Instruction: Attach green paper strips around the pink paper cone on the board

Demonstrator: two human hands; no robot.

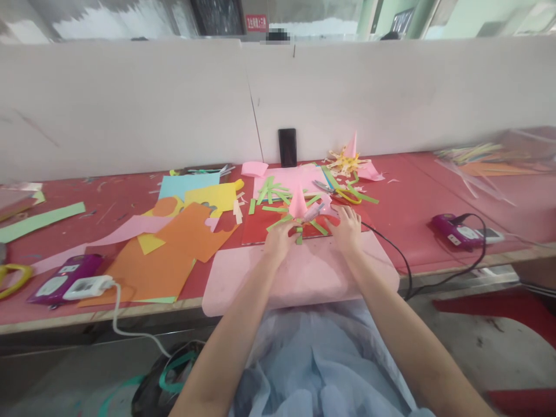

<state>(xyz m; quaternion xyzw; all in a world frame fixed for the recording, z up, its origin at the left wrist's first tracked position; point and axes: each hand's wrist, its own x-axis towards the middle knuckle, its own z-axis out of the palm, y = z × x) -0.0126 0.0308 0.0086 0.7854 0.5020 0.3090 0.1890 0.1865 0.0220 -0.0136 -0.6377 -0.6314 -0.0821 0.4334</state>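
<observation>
A pink paper cone stands upright amid radiating green paper strips on a red sheet. My left hand is at the near left side of this piece, its fingertips closed on a short green strip below the cone. Just right of the cone lies a slim pale purple tube, blurred; whether a finger touches it I cannot tell. My right hand rests to the right with fingers apart, beside a pink paper scrap. Nothing shows in its grasp.
Scissors with yellow handles lie behind my right hand. A finished-looking pink cone with yellow curls stands farther back, near a black phone. Orange sheets and a purple device are left; another purple device with a cable is right.
</observation>
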